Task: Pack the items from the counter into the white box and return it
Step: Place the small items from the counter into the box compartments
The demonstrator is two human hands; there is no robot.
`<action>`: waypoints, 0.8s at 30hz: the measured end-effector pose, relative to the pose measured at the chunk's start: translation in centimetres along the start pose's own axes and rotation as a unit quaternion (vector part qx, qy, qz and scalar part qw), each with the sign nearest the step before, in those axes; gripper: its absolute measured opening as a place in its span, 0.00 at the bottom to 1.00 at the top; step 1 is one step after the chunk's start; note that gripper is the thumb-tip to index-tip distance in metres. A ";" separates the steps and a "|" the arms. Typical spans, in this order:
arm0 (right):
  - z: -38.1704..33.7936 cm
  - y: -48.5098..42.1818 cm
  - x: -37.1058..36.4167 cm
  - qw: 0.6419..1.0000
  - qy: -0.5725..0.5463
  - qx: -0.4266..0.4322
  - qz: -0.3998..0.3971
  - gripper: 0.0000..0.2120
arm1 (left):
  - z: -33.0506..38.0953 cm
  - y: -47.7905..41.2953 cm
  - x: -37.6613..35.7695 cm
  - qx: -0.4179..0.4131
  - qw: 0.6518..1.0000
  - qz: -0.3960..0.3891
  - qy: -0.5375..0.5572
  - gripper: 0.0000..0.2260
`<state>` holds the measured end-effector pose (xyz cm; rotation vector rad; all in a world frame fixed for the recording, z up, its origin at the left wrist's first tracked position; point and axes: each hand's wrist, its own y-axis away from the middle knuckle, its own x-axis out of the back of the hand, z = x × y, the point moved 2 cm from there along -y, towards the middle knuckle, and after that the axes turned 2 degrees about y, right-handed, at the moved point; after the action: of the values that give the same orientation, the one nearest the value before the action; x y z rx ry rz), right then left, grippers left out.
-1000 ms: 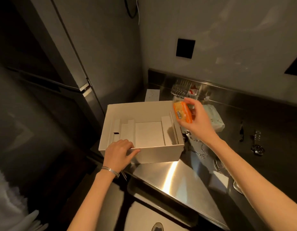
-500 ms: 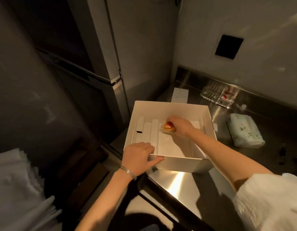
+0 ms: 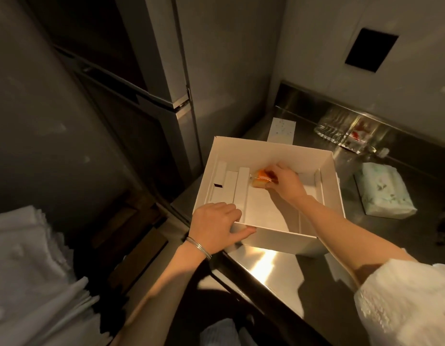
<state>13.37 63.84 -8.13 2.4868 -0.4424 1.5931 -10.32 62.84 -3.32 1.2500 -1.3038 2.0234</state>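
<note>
Head view: right hand [image 3: 285, 184] inside box [image 3: 271, 151], grip clenched on orange packet [image 3: 260, 179]; left hand [image 3: 216, 227] clasping near-left corner.

Steel counter [image 3: 264, 268] carries white box [image 3: 279, 239], tissue pack [image 3: 382, 194], clear wrapper [image 3: 341, 132], card [image 3: 281, 129].

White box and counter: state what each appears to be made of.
White box: likely matte cardboard or paperboard; thin flat walls, folded inserts, no gloss. Counter: seemingly stainless steel, brushed and shiny; it throws a bright streaked glare and mirrors nearby items.
</note>
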 end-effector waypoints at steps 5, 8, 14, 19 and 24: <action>-0.4 -0.1 -0.7 0.999 0.036 -0.012 0.015 0.09 | 0.0 0.1 0.1 -0.004 1.000 -0.010 0.010 0.23; -1.0 -0.4 -1.5 0.999 0.036 -0.024 0.023 0.09 | 0.0 0.2 0.1 0.000 1.000 -0.019 0.013 0.23; -1.6 0.0 0.1 0.999 0.029 -0.007 -0.031 0.14 | -0.2 0.2 0.1 0.017 0.998 -0.059 0.011 0.25; -2.8 3.8 5.6 0.995 -0.032 0.062 -0.076 0.16 | -0.1 0.1 0.1 0.012 0.997 -0.072 -0.007 0.26; -1.7 12.4 11.8 0.992 -0.091 0.048 -0.069 0.16 | 0.0 0.2 0.5 0.006 0.998 -0.057 0.001 0.27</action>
<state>12.47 50.68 2.89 2.6814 -0.2134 1.3749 -10.69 62.66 -2.94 1.2971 -1.1933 1.9556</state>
